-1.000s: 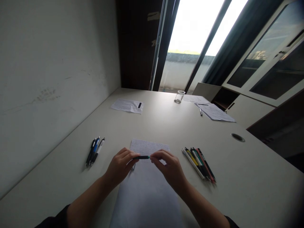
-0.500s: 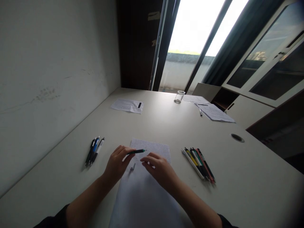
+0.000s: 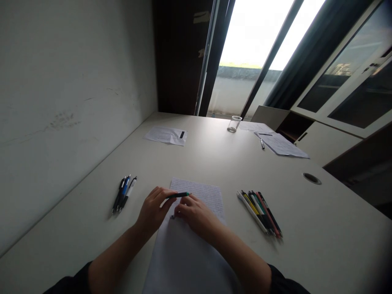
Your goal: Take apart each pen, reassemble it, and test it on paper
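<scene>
My left hand (image 3: 156,206) pinches a dark pen barrel with green trim (image 3: 177,195) between thumb and fingers. A thin tip sticks out of the barrel's right end, above the back of my right hand. My right hand (image 3: 194,212) is low over the paper, fingers bent together around the upper part of a small grey piece (image 3: 172,217). Its fingertips partly hide that piece, so its exact kind cannot be made out. Beneath both hands lies a long white sheet of paper (image 3: 183,253), with lines of writing at its far end.
Three pens (image 3: 123,194) lie to the left. Several pens (image 3: 260,214) lie in a row to the right. Farther back are a bagged paper (image 3: 167,135), a glass jar (image 3: 234,123), a stack of papers (image 3: 281,145) and a single pen (image 3: 262,143). A round desk hole (image 3: 311,178) is at right.
My right hand has moved left and down, its fingers closing at the small grey piece on the paper. My left hand keeps the barrel nearly still. The view has shifted slightly.
</scene>
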Demonstrator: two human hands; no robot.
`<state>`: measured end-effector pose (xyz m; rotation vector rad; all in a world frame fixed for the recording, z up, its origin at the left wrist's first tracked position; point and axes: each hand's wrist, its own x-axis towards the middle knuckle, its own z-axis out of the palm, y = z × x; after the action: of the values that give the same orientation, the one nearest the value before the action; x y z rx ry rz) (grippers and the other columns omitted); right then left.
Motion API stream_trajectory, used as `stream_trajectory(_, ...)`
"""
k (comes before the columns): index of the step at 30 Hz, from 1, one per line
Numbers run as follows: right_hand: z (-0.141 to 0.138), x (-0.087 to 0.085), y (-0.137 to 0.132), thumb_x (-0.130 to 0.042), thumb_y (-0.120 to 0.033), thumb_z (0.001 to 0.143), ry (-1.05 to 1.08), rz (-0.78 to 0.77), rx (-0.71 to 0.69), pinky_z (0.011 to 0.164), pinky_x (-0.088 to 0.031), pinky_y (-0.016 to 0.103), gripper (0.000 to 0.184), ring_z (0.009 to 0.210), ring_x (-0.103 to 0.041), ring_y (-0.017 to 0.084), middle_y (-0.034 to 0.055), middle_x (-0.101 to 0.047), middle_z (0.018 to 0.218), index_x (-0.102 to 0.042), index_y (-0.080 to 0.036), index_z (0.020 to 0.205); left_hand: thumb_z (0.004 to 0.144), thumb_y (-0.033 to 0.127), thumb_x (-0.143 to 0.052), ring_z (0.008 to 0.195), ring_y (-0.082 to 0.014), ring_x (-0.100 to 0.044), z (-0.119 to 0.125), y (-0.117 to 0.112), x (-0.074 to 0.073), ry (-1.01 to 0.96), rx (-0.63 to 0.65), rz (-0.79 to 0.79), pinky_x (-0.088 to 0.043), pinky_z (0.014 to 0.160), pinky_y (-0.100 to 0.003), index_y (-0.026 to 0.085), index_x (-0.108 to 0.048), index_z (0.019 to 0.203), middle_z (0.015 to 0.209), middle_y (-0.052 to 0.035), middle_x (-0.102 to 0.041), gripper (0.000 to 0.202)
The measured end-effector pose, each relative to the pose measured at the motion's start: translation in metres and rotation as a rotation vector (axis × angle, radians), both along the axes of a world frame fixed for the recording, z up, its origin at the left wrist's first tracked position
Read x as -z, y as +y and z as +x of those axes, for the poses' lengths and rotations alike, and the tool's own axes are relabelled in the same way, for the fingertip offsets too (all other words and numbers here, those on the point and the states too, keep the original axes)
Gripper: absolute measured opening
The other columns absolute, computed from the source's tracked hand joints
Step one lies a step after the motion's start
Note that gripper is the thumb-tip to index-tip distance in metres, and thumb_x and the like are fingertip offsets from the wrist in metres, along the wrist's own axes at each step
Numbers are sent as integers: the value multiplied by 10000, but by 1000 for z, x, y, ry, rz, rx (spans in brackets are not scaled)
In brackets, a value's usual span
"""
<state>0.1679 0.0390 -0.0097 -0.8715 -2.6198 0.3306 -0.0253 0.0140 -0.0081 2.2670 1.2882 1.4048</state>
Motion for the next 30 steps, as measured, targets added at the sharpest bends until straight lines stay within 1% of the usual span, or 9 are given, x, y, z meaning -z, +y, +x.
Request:
stream_trajectory(4, 0, 2, -2, -626, -183, 923, -33, 24, -20, 882, -484, 340, 65, 1019, -551, 220, 67, -617, 1058, -663, -217, 965, 952, 171, -561, 893, -197, -630, 0, 0, 0, -6, 14, -2, -528, 804, -354, 228, -633, 1090, 959, -56, -689, 165)
stream_trajectory(7, 3, 0, -3, -591, -140, 930, -57, 48, -43, 872, -480, 345, 94, 1002, -541, 224, 76, -604, 1054, -642, -201, 980, 950, 165, -565, 894, -196, -627, -1, 1, 0, -8, 18, -5, -527, 802, -352, 231, -634, 1095, 966, -56, -688, 174)
stream_trajectory(9, 7, -3, -1, -559, -124, 943, -38, 45, -54, 868, -480, 346, 99, 988, -542, 221, 78, -604, 1042, -622, -193, 975, 951, 168, -565, 894, -196, -626, -1, 1, 0, -7, 21, -6, -528, 796, -350, 228, -634, 1098, 968, -57, -688, 173)
stream_trajectory(12, 17, -11, 7, -499, -130, 977, 67, -5, -44, 840, -488, 329, 116, 933, -557, 199, 69, -616, 999, -593, -196, 966, 951, 183, -569, 895, -199, -628, -2, 2, 0, -15, 5, -27, -530, 791, -349, 223, -636, 1098, 966, -59, -688, 166)
stream_trajectory(16, 34, -24, 22, -482, -197, 1001, 265, -65, 38, 801, -496, 318, 121, 873, -594, 183, 61, -635, 974, -601, -212, 995, 960, 198, -557, 901, -188, -642, -3, 1, 2, -47, -23, -112, -533, 797, -332, 229, -638, 1118, 976, -55, -684, 181)
stream_trajectory(19, 44, -33, 30, -494, -260, 998, 427, -51, 105, 756, -509, 308, 141, 834, -619, 179, 66, -646, 954, -629, -225, 980, 959, 201, -556, 902, -184, -649, -3, 1, 4, -47, -43, -153, -532, 802, -323, 233, -643, 1125, 988, -50, -682, 190)
stream_trajectory(21, 47, -38, 33, -515, -280, 987, 495, -32, 126, 750, -517, 313, 142, 823, -628, 182, 64, -653, 925, -642, -227, 952, 956, 197, -559, 898, -185, -651, -3, 1, 4, -40, -51, -155, -531, 804, -321, 232, -645, 1121, 986, -49, -685, 190)
stream_trajectory(24, 46, -41, 32, -540, -271, 974, 522, -25, 127, 750, -524, 314, 123, 820, -631, 181, 61, -658, 913, -644, -221, 933, 952, 193, -562, 893, -187, -653, -3, 0, 3, -22, -41, -147, -530, 790, -312, 232, -644, 1113, 981, -47, -691, 185)
stream_trajectory(30, 42, -37, 29, -546, -211, 972, 506, -35, 77, 783, -520, 306, 92, 851, -630, 172, 61, -655, 944, -637, -211, 957, 950, 201, -567, 896, -189, -653, -1, -1, 1, 14, -49, -146, -522, 807, -316, 236, -646, 1089, 967, -43, -694, 164)
